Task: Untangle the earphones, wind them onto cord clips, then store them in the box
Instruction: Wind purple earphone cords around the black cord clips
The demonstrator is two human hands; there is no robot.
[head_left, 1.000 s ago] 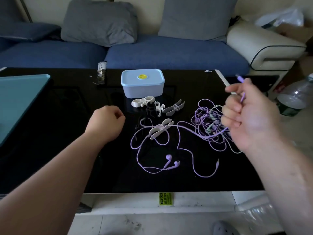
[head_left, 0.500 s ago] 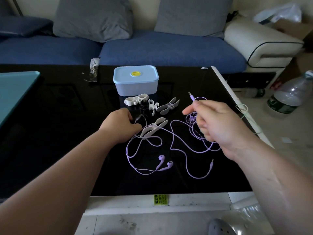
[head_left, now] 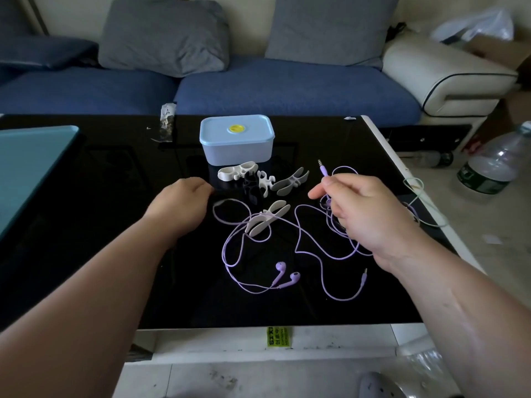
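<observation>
Purple earphones (head_left: 284,275) lie spread on the black table (head_left: 86,254), earbuds near the front, one jack (head_left: 363,278) to their right. My right hand (head_left: 370,214) pinches a second purple cord just below its plug (head_left: 323,169), above a tangle it partly hides. My left hand (head_left: 184,202) rests with fingers curled beside a cord loop (head_left: 230,201); I see nothing in it. A white cord clip (head_left: 267,221) lies on the purple cord. Several more clips (head_left: 290,180), white and black, sit before the lidded light-blue box (head_left: 237,142).
A teal tray (head_left: 28,162) covers the table's left side and a small wrapper (head_left: 168,122) lies at the back. A green cord (head_left: 422,208) hangs over the right edge. A water bottle (head_left: 494,165) stands on the floor; a blue sofa (head_left: 287,90) is behind.
My right hand came down and left from its raised spot, still pinching the plug end. My left hand slid forward to the cord loop.
</observation>
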